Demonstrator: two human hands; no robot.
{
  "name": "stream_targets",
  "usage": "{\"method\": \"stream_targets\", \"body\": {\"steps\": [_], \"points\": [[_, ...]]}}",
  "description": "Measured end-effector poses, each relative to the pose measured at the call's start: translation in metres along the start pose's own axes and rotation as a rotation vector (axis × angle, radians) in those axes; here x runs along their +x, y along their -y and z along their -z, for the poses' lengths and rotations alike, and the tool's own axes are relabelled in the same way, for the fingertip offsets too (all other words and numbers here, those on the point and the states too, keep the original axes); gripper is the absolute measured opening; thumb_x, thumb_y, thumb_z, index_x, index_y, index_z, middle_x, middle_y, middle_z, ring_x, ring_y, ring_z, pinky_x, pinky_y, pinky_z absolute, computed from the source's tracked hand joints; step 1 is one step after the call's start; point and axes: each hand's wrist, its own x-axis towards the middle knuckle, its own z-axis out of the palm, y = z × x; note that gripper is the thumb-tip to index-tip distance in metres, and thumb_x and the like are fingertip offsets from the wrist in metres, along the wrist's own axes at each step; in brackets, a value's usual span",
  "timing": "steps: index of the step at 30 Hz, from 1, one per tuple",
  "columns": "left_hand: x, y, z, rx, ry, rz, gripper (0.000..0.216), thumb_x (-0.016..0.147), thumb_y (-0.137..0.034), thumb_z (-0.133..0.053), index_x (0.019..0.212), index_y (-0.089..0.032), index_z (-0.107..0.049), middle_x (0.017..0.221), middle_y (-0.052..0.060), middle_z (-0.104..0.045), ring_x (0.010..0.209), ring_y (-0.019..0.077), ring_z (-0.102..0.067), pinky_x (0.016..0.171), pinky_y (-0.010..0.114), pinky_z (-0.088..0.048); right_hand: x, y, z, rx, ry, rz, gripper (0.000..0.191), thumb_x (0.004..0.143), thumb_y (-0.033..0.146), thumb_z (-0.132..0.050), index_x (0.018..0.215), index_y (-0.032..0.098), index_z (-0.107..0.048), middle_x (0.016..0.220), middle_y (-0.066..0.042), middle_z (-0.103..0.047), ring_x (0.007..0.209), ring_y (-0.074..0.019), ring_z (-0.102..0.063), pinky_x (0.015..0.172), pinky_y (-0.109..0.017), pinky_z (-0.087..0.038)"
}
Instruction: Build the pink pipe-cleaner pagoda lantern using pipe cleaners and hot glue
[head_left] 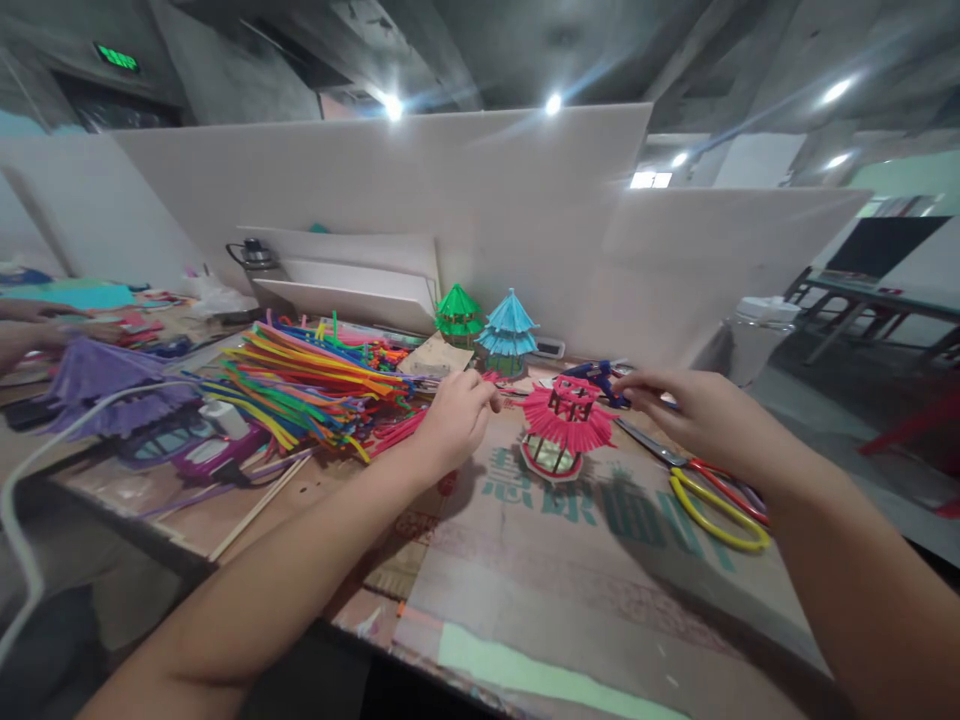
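Note:
A small pavilion model with a fringed red pipe-cleaner roof stands on the cardboard sheet, between my two hands. My left hand is closed just left of it, fingers curled together. A bit of red shows by its fingertips; whether it is held is unclear. To the right of the model, my right hand is raised with thumb and fingers pinched. Anything in that pinch is too small to make out. Behind its fingertips lies a blue glue gun. Scissors with yellow and red handles lie beneath the right hand.
A heap of colourful pipe cleaners covers the table's left middle. Green and blue pavilion models stand at the back, a purple one at left. Another person's hand is far left. A white-lidded container stands right.

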Motion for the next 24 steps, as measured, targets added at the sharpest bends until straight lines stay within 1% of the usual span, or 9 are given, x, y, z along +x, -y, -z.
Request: {"method": "stream_targets", "body": {"steps": [3, 5, 7, 9, 12, 14, 17, 21, 24], "points": [[0.009, -0.013, 0.005, -0.052, -0.013, -0.011, 0.021, 0.092, -0.012, -0.043, 0.092, -0.016, -0.063, 0.094, 0.009, -0.063, 0.096, 0.0252, -0.058, 0.089, 0.041, -0.046, -0.002, 0.012, 0.005, 0.057, -0.045, -0.007, 0.032, 0.095, 0.041, -0.051, 0.101, 0.023, -0.077, 0.101, -0.008, -0.079, 0.086, -0.0256, -0.073, 0.071, -0.034, -0.053], [0.022, -0.031, 0.011, -0.167, -0.002, -0.057, 0.019, 0.097, -0.019, -0.047, 0.110, -0.015, -0.061, 0.099, 0.007, -0.065, 0.095, 0.0214, -0.061, 0.086, 0.035, -0.048, -0.004, 0.026, 0.008, 0.153, -0.087, -0.010, 0.029, 0.094, 0.040, -0.054, 0.098, 0.022, -0.076, 0.096, -0.007, -0.079, 0.085, -0.0232, -0.072, 0.071, -0.031, -0.052], [0.038, -0.052, 0.019, -0.295, 0.054, -0.122, 0.026, 0.099, -0.030, -0.054, 0.119, -0.015, -0.059, 0.090, 0.004, -0.065, 0.083, 0.0182, -0.062, 0.077, 0.031, -0.048, -0.006, 0.042, 0.009, 0.247, -0.121, 0.016, 0.024, 0.093, 0.038, -0.058, 0.093, 0.022, -0.075, 0.090, -0.005, -0.078, 0.080, -0.0206, -0.071, 0.070, -0.029, -0.051], [0.054, -0.072, 0.025, -0.333, 0.087, -0.167, 0.034, 0.096, -0.038, -0.062, 0.121, -0.015, -0.059, 0.087, 0.002, -0.066, 0.079, 0.0174, -0.063, 0.072, 0.029, -0.047, -0.009, 0.054, 0.010, 0.297, -0.161, 0.067, 0.020, 0.091, 0.036, -0.060, 0.089, 0.021, -0.073, 0.084, -0.004, -0.077, 0.074, -0.0188, -0.068, 0.067, -0.027, -0.050], [0.072, -0.092, 0.029, -0.406, 0.123, -0.263, 0.028, 0.094, -0.040, -0.065, 0.111, -0.018, -0.064, 0.093, 0.003, -0.070, 0.085, 0.0165, -0.065, 0.075, 0.027, -0.048, -0.015, 0.061, 0.012, 0.285, -0.231, 0.089, 0.019, 0.092, 0.033, -0.058, 0.083, 0.021, -0.070, 0.076, -0.003, -0.073, 0.068, -0.0172, -0.065, 0.063, -0.026, -0.048], [0.077, -0.096, 0.029, -0.496, 0.136, -0.273, 0.026, 0.095, -0.041, -0.064, 0.107, -0.018, -0.066, 0.092, 0.002, -0.071, 0.083, 0.0148, -0.066, 0.075, 0.025, -0.049, -0.018, 0.060, 0.015, 0.253, -0.256, 0.085, 0.021, 0.095, 0.028, -0.053, 0.083, 0.021, -0.070, 0.076, -0.003, -0.073, 0.067, -0.0164, -0.064, 0.064, -0.026, -0.047], [0.076, -0.093, 0.025, -0.572, 0.132, -0.258, 0.024, 0.096, -0.040, -0.063, 0.104, -0.017, -0.068, 0.090, 0.002, -0.072, 0.082, 0.0137, -0.067, 0.074, 0.024, -0.050, -0.019, 0.059, 0.019, 0.215, -0.252, 0.114, 0.023, 0.098, 0.024, -0.049, 0.088, 0.021, -0.071, 0.079, -0.003, -0.074, 0.068, -0.0157, -0.065, 0.066, -0.027, -0.047], [0.069, -0.087, 0.018, -0.508, 0.085, -0.252, 0.023, 0.097, -0.038, -0.063, 0.107, -0.019, -0.068, 0.098, 0.003, -0.073, 0.090, 0.0153, -0.066, 0.080, 0.025, -0.049, -0.019, 0.059, 0.016, 0.198, -0.280, 0.111, 0.014, 0.095, 0.024, -0.057, 0.095, 0.022, -0.071, 0.089, -0.003, -0.077, 0.074, -0.0170, -0.069, 0.068, -0.027, -0.049], [0.065, -0.087, 0.017, -0.474, 0.060, -0.268, 0.021, 0.097, -0.036, -0.063, 0.106, -0.018, -0.068, 0.100, 0.003, -0.073, 0.090, 0.0160, -0.066, 0.082, 0.027, -0.049, -0.023, 0.057, 0.011, 0.216, -0.307, 0.113, 0.014, 0.094, 0.022, -0.057, 0.094, 0.023, -0.071, 0.091, -0.004, -0.078, 0.078, -0.0188, -0.070, 0.070, -0.029, -0.051]]}}
